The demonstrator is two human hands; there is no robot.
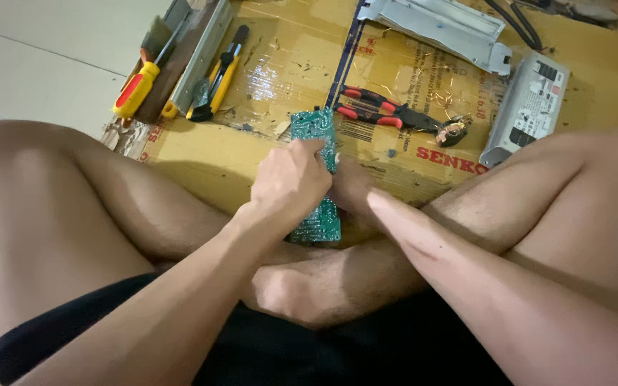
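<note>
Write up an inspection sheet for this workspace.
Surface: flattened cardboard on a tiled floor.
Job's things: green circuit board, held over the crossed legs.
Clutter: red-handled pliers, yellow screwdriver, yellow-black tool, grey power unit, metal bracket.
Grippers: left hand on top of the board; right hand grips its right edge.
Cables: black cables at the top edge.
Surroundings: pale floor tiles.

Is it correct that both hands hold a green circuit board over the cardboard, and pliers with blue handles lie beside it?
Not quite. The head view shows the pliers have red handles, not blue. The rest stands: the left hand and right hand hold the green circuit board over the cardboard.
</note>
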